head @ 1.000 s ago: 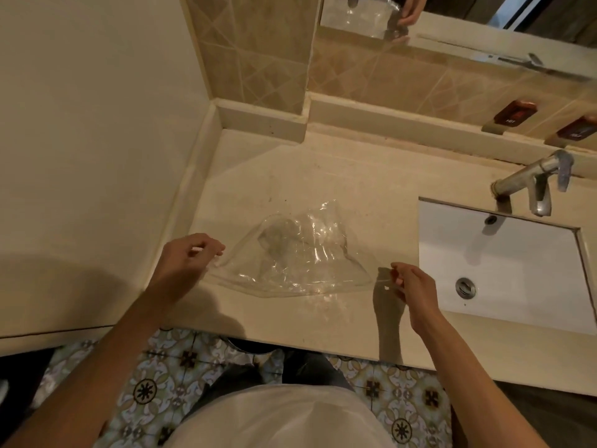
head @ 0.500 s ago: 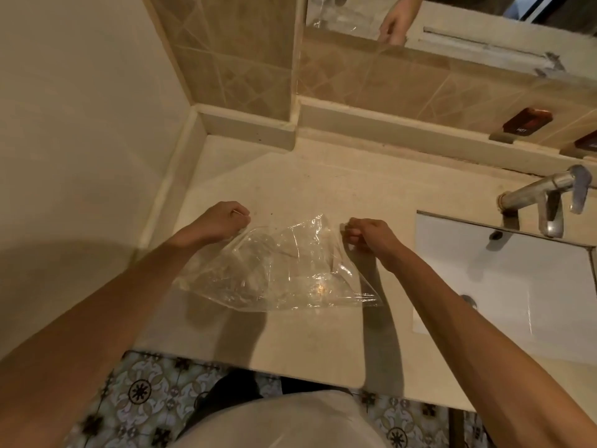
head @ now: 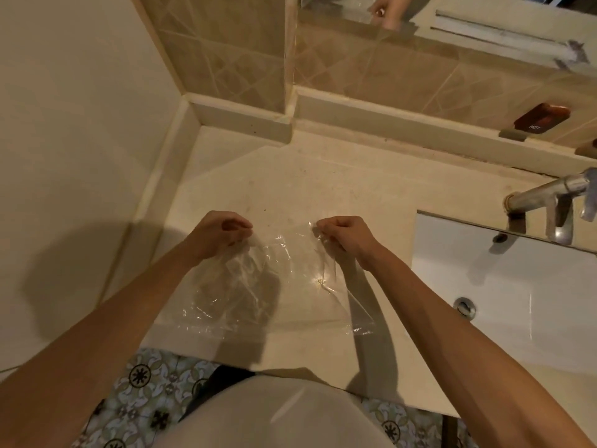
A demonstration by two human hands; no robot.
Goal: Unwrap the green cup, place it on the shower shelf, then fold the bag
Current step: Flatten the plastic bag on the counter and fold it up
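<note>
Left hand (head: pixel 223 232) curled, knuckles up, fingertips pinching the far left edge of the clear plastic bag (head: pixel 268 286). Right hand (head: pixel 344 236) same pose, curled into a loose fist, pinching the bag's far right edge. Both hands sit side by side, near each other with a gap between, over the middle of the beige countertop (head: pixel 323 185). Both forearms reach forward from the bottom corners and converge toward the bag, wrists roughly straight. Bag lies spread on the counter below the hands, crumpled and wrinkled, near edge close to the counter's front lip, right corner sticking out toward the sink (head: pixel 504 286). Can't tell whether the far edge is lifted off the surface or pressed to it. Green cup not in view. Sink is white, set into the counter on the right, with a metal faucet (head: pixel 549 197) above it. Tiled backsplash and a mirror (head: pixel 452 14) run along the back; patterned floor tiles (head: pixel 145 392) show below the counter edge.
</note>
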